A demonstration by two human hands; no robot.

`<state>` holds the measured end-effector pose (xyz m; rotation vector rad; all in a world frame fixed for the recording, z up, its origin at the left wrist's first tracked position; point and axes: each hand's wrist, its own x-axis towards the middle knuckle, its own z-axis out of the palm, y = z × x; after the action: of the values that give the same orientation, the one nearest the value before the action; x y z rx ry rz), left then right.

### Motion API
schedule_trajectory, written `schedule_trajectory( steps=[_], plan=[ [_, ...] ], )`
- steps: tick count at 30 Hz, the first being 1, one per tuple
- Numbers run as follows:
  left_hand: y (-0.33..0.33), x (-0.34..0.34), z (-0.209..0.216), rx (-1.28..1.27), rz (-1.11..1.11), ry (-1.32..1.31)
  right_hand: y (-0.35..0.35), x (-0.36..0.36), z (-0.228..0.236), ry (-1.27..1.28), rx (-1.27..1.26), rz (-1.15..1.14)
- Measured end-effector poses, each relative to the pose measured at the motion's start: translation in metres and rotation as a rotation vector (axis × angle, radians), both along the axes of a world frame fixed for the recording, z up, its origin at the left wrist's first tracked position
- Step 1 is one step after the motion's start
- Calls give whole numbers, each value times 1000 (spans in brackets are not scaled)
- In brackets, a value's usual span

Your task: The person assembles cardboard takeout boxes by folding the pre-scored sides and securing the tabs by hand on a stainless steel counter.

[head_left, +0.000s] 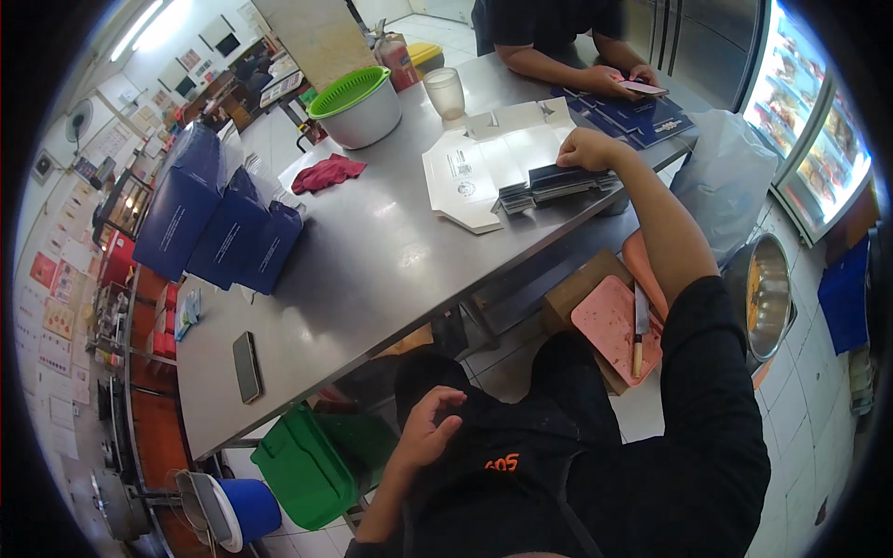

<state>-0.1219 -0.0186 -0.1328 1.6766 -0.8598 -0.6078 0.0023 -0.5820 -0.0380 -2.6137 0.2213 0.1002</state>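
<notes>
My right hand [588,149] reaches out over the steel table [372,270] and rests with closed fingers on a stack of flat dark blue box blanks [556,182]. Under and beside the stack lies an unfolded white box blank [484,172]. My left hand [430,426] hangs below the table edge near my lap, fingers loosely curled and apart, holding nothing. I wear a black shirt.
Folded dark blue boxes [223,223] stand at the table's left. A black phone [246,366], a red cloth [327,172], a white bowl with a green colander [357,104] and a plastic cup [446,91] lie around. Another person [614,79] handles blue blanks opposite. A pink cutting board with a knife [621,327], a metal bowl [765,296] and a green bin [302,470] sit below.
</notes>
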Motion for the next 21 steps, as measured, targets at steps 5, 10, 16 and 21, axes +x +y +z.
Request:
schedule_trajectory(
  steps=[5,10,16,21],
  plan=[
    [-2,-2,2,45,-49,23,-20,-11,1,111,206,27],
    [3,-5,-3,75,-51,36,-8,-9,-1,157,190,-5],
    [5,-8,-3,98,-60,50,-12,-15,-1,128,156,34],
    [8,-10,-13,65,-60,88,-9,-11,-7,130,118,30]
  ],
)
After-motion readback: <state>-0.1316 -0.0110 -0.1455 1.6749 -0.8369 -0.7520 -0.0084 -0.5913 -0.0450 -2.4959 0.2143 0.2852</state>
